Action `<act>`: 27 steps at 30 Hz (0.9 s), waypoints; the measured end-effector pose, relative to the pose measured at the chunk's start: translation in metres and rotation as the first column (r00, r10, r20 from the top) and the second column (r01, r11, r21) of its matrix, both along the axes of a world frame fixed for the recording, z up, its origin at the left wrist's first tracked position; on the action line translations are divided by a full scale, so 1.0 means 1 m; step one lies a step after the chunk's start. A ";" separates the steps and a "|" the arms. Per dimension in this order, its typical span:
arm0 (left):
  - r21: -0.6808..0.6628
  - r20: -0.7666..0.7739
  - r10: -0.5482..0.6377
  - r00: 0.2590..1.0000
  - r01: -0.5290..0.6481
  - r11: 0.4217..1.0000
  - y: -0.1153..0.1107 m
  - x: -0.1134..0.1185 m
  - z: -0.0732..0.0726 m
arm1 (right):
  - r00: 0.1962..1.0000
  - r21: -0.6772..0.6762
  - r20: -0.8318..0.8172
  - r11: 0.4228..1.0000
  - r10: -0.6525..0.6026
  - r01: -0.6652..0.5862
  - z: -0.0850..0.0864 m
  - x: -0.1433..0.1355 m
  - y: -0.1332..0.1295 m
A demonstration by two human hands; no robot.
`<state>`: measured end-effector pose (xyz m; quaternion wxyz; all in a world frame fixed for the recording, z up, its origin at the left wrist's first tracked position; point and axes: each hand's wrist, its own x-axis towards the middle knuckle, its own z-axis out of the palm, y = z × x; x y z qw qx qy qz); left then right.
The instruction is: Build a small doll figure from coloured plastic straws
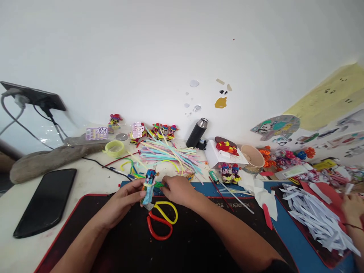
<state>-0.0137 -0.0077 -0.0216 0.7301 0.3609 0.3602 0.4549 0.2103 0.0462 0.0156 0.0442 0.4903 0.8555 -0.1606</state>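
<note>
A small doll (148,191) with a blue headdress and a light-blue body is upright in my left hand (125,199), thumb and fingers closed around it. My right hand (178,189) is just to the right of the doll, its fingers curled together beside some green strips (157,184). Whether those fingers grip anything is hidden. Below the doll lie scissors with one yellow and one red handle (159,233) on the black mat (199,242); their blades are mostly covered.
Pastel paper strips (170,151) are heaped behind my hands, near a black flask (197,132) and a white box (224,155). Two similar dolls (230,173) stand right of centre. A phone (47,203) lies left. Another person's hand (352,208) is by white paper strips (315,216) at far right.
</note>
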 end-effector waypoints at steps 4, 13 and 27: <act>0.050 -0.036 -0.182 0.983 0.184 0.982 -0.003 0.002 0.004 | 0.982 -0.061 -0.159 0.994 -0.102 0.093 0.002 0.001 0.006; 0.062 -0.043 -0.481 0.876 0.483 0.873 -0.007 0.005 0.009 | 0.933 -0.138 -0.339 0.988 -0.118 0.075 -0.012 -0.013 0.022; 0.049 -0.085 -0.523 0.848 0.528 0.848 -0.006 0.005 0.009 | 0.894 -0.129 -0.438 0.991 -0.098 0.045 -0.011 -0.066 0.050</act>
